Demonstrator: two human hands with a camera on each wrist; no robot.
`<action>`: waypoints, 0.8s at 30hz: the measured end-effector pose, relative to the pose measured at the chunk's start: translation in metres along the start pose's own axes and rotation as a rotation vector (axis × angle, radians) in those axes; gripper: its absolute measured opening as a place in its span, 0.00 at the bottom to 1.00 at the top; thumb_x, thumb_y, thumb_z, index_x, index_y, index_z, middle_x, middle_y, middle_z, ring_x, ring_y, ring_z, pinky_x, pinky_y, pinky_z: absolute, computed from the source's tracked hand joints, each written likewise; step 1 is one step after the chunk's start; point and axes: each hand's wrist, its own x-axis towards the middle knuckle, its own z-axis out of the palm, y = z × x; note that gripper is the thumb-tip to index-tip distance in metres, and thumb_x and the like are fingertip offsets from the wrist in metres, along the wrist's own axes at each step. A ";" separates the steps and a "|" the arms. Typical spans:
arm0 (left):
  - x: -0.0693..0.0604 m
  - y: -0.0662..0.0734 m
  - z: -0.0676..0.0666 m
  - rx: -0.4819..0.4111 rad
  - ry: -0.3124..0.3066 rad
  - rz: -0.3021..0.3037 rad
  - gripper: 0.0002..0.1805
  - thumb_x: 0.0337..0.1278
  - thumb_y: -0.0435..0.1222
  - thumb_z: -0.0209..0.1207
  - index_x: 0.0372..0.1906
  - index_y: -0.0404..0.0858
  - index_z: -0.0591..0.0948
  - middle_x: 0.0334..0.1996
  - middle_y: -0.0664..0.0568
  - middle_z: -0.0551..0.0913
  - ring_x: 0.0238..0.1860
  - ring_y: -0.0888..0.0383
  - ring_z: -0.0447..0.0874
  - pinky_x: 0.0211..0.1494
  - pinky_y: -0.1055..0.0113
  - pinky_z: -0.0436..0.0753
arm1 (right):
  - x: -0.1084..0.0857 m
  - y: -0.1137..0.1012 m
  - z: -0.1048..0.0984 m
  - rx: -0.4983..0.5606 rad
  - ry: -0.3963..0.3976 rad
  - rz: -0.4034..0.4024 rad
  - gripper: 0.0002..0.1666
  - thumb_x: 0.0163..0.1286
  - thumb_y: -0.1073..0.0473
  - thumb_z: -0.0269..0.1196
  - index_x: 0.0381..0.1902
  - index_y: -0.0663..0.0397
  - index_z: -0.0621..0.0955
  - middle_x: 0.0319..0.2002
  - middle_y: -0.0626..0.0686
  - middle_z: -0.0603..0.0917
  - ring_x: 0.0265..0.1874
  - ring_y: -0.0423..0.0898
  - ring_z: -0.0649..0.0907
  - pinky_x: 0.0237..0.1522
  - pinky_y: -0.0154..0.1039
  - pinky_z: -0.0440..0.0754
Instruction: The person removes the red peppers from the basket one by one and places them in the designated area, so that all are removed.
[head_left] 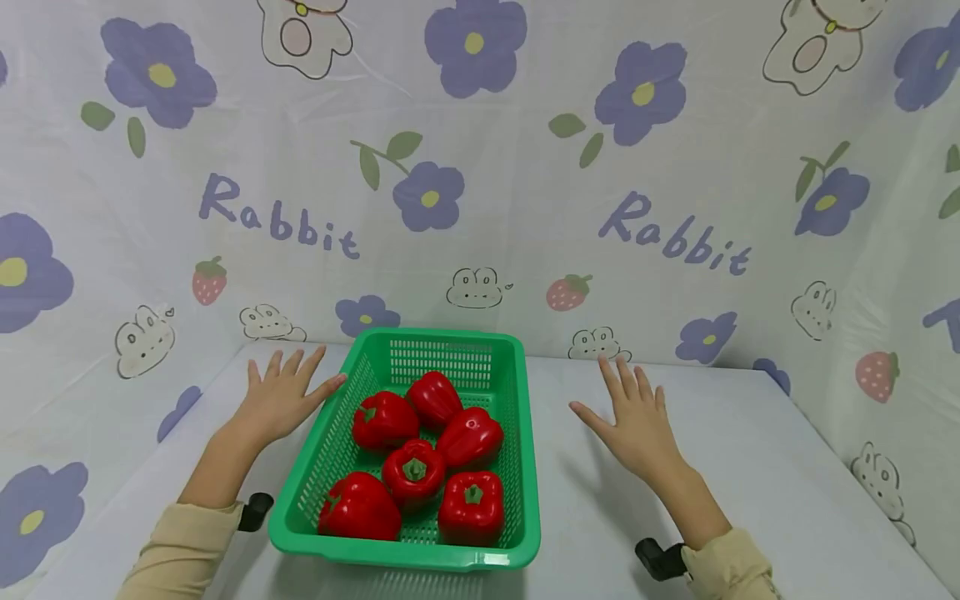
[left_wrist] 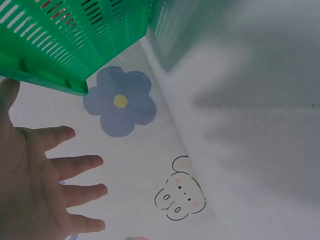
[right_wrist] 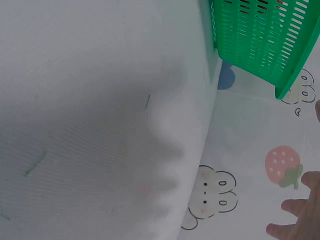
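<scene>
A green plastic basket (head_left: 531, 467) stands on the white table, holding several red bell peppers, among them one pepper (head_left: 471, 508) at the front right and another (head_left: 384, 421) at the back left. My left hand (head_left: 281, 400) hovers at the basket's left side with fingers spread. Its thumb tip is close to the rim; whether they touch I cannot tell. To the right of the basket, apart from it, my right hand (head_left: 636, 423) is held over the table, fingers spread and holding nothing. The left wrist view shows the left palm (left_wrist: 35, 185) below the basket's rim (left_wrist: 45, 86).
Behind the white table (head_left: 750, 467) hangs a white curtain (head_left: 510, 167) printed with flowers, rabbits and strawberries. A black wrist device (head_left: 257, 511) sits at the left cuff, and a similar black device (head_left: 660, 558) at the right cuff.
</scene>
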 end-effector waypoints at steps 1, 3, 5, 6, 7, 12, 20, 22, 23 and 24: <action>0.000 0.000 0.001 -0.006 0.001 0.002 0.46 0.68 0.65 0.36 0.77 0.37 0.52 0.74 0.27 0.53 0.73 0.24 0.40 0.67 0.26 0.31 | 0.000 0.000 0.001 0.017 0.011 -0.008 0.52 0.69 0.30 0.52 0.79 0.46 0.47 0.78 0.64 0.49 0.75 0.69 0.48 0.70 0.71 0.41; -0.001 0.000 0.002 -0.027 0.004 0.007 0.46 0.69 0.65 0.35 0.77 0.36 0.52 0.73 0.27 0.54 0.73 0.25 0.42 0.68 0.26 0.32 | -0.001 0.001 0.002 0.052 0.024 -0.015 0.52 0.68 0.30 0.54 0.79 0.46 0.47 0.78 0.64 0.49 0.75 0.68 0.49 0.70 0.71 0.43; -0.001 0.000 0.004 -0.056 0.007 0.015 0.46 0.69 0.65 0.35 0.77 0.35 0.53 0.73 0.28 0.56 0.73 0.25 0.44 0.68 0.25 0.34 | -0.002 0.002 0.004 0.101 0.026 -0.010 0.53 0.68 0.31 0.55 0.79 0.45 0.47 0.78 0.64 0.50 0.75 0.68 0.51 0.71 0.70 0.46; -0.002 0.001 0.005 -0.073 0.007 0.019 0.46 0.69 0.64 0.35 0.77 0.35 0.53 0.73 0.28 0.56 0.73 0.26 0.45 0.68 0.25 0.36 | -0.003 0.002 0.005 0.129 0.023 -0.003 0.53 0.67 0.30 0.55 0.79 0.45 0.47 0.78 0.63 0.50 0.75 0.68 0.51 0.70 0.70 0.48; -0.002 0.001 0.007 -0.090 0.008 0.024 0.45 0.70 0.64 0.35 0.77 0.34 0.53 0.73 0.29 0.57 0.73 0.27 0.47 0.68 0.25 0.38 | -0.004 0.002 0.005 0.158 0.018 0.008 0.54 0.67 0.30 0.56 0.79 0.44 0.47 0.78 0.63 0.50 0.75 0.67 0.51 0.70 0.70 0.49; -0.002 0.002 0.012 -0.229 -0.001 0.061 0.44 0.71 0.62 0.37 0.76 0.32 0.52 0.73 0.32 0.59 0.73 0.31 0.53 0.70 0.30 0.52 | -0.009 0.000 0.007 0.335 -0.006 0.087 0.54 0.67 0.30 0.56 0.79 0.47 0.48 0.77 0.61 0.52 0.76 0.63 0.54 0.70 0.67 0.54; -0.001 0.003 0.021 -0.400 -0.042 0.067 0.43 0.72 0.60 0.39 0.76 0.31 0.51 0.74 0.32 0.57 0.74 0.32 0.52 0.70 0.34 0.58 | -0.016 -0.005 0.009 0.536 0.013 0.171 0.50 0.66 0.35 0.60 0.76 0.52 0.57 0.74 0.60 0.62 0.74 0.58 0.60 0.72 0.58 0.59; -0.002 0.004 0.022 -0.443 -0.047 0.066 0.42 0.73 0.59 0.39 0.76 0.32 0.51 0.73 0.32 0.59 0.73 0.32 0.56 0.69 0.34 0.61 | -0.017 -0.006 0.010 0.579 0.017 0.170 0.49 0.66 0.36 0.62 0.75 0.53 0.59 0.73 0.60 0.64 0.74 0.57 0.62 0.73 0.55 0.60; -0.002 0.004 0.022 -0.461 -0.051 0.066 0.42 0.73 0.58 0.39 0.77 0.32 0.52 0.73 0.32 0.60 0.72 0.32 0.58 0.68 0.35 0.63 | -0.017 -0.007 0.010 0.595 0.022 0.165 0.48 0.66 0.37 0.62 0.75 0.53 0.60 0.73 0.60 0.65 0.73 0.57 0.64 0.73 0.53 0.61; -0.003 0.003 0.023 -0.479 -0.055 0.065 0.41 0.73 0.58 0.39 0.77 0.33 0.52 0.72 0.32 0.61 0.71 0.33 0.61 0.67 0.36 0.65 | -0.018 -0.008 0.011 0.612 0.025 0.160 0.47 0.66 0.38 0.63 0.74 0.54 0.61 0.72 0.60 0.66 0.72 0.56 0.65 0.73 0.51 0.62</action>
